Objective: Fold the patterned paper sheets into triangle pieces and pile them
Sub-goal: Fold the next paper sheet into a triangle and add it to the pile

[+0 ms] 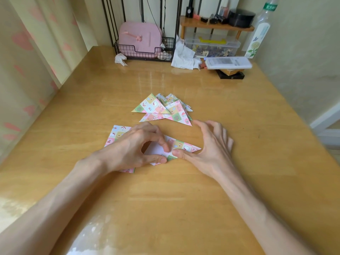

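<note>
We count two hands at work on one half-folded sheet (184, 145), which lies on the counter (165, 199) near the middle, its white inside showing and one patterned point reaching right. Our left hand (135, 147) nips it between thumb and curled forefinger; our right hand (208, 146) presses its thumb on the fold just beside, the four fingers arched and spread above the wood, holding nothing. Under the left hand lies flat patterned paper (117, 133), one sheet or several we cannot tell. Just beyond the hands sits one pile of triangle pieces (165, 110): two plainly on top, more beneath that overlap too much to count. A broad band of wood parts the pile from the far edge, where we see one wire basket (128, 51), two crumpled tissues (184, 56) and one clear box (213, 45). A curtain (27, 52) bounds the left edge, a wall (303, 52) the right
</note>
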